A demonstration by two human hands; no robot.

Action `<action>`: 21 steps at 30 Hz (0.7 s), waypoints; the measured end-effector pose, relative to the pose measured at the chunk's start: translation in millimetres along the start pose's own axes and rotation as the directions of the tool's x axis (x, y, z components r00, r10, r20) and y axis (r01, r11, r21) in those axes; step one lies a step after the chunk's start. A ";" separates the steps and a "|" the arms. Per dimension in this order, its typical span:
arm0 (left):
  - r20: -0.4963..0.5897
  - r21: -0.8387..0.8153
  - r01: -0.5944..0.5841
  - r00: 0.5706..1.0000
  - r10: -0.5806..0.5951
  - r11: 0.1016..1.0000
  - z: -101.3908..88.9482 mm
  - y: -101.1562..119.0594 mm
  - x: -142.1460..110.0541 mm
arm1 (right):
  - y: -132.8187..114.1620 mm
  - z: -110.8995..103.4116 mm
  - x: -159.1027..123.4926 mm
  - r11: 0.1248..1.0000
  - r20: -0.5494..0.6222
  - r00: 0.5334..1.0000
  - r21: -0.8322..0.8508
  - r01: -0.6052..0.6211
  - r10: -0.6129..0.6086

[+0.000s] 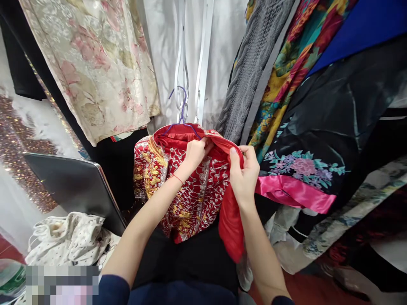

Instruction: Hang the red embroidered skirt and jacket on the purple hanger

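Head view: a red jacket (pixel 187 190) with gold and silver embroidery is hanging in front of the person, between the two forearms, its neckline facing up. A purple hanger (pixel 183 103) is sitting inside the collar, its hook rising beside the white posts (pixel 203 59) behind. The left hand (pixel 194 156) is reaching into the neckline with bent fingers; its fingertips are partly hiding there, so I cannot tell whether it is gripping cloth or hanger. A thin red cord (pixel 178 178) is circling that wrist. The right hand (pixel 245 171) is pinching the jacket's red edge between thumb and fingers, and plain red cloth (pixel 232 228) is drooping below it. To the left, a floral garment (pixel 92 63) is hanging above a gray panel (pixel 70 182), and a dotted cloth (pixel 68 241) is lying crumpled near the panel's foot. To the right, a gray knit (pixel 254 63), a multicolored cloth (pixel 289 72) and a black garment (pixel 337 110) are hanging side by side, the last showing flowers and a pink band (pixel 292 192).
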State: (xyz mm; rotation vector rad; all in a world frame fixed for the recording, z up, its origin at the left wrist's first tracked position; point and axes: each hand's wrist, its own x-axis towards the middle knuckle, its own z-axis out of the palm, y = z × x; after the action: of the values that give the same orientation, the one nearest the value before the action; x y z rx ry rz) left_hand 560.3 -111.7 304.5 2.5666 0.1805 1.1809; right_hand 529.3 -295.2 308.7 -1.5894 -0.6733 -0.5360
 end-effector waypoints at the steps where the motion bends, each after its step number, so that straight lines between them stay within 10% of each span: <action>1: 0.017 -0.078 -0.014 1.000 0.016 0.997 1.1 -3.4 -2.6 | -9.3 5.6 -6.9 0.999 -0.004 1.000 0.039 0.010 -0.009; 9: -0.055 -0.711 0.026 0.994 -0.094 0.702 -27.9 -2.8 -93.5 | -10.1 18.1 -39.1 0.990 0.287 0.948 0.068 0.125 -0.140; 14: 0.149 -0.602 0.240 0.971 -0.189 0.762 -35.1 3.3 -142.4 | 28.9 10.9 27.8 0.947 0.106 0.953 -0.127 0.295 -0.282; 18: 0.176 -0.593 0.358 0.932 -0.318 0.721 -23.4 -14.0 -144.9 | 72.9 31.2 94.3 0.981 0.339 0.931 -0.088 0.172 -0.133; 21: 0.187 -0.668 0.365 0.926 -0.329 0.649 -17.2 -29.3 -137.0 | 87.3 40.2 115.5 0.999 0.606 0.795 -0.035 0.015 0.009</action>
State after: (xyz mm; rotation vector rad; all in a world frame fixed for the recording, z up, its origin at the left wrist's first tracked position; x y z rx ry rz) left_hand 458.4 -113.1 206.9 1.7793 0.1677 0.8175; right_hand 671.4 -247.5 319.9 -1.8066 -1.1514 -0.0148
